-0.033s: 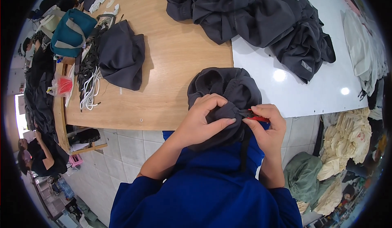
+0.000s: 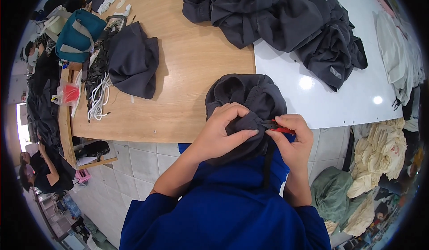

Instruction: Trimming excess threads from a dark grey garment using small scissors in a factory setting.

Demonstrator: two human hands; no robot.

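Observation:
A dark grey garment (image 2: 272,95) lies bunched at the table's front edge, partly hanging over my lap. My left hand (image 2: 222,133) is closed on its fabric, thumb and fingers pinching a fold. In my right hand (image 2: 295,138) is a small pair of red-handled thread snips (image 2: 280,128), held between thumb and fingers. Their dark blades point left and touch the pinched fold. Whether the blades are apart is too small to tell. A black strap or cord (image 2: 268,165) hangs below the garment over my blue shirt.
More dark grey garments (image 2: 277,17) are heaped at the far side. At the left lie a folded grey piece (image 2: 133,62), white cords (image 2: 99,99) and a teal bag (image 2: 80,35). Cream cloth (image 2: 380,154) and green cloth (image 2: 330,189) are piled at right. Another person (image 2: 47,174) sits at far left.

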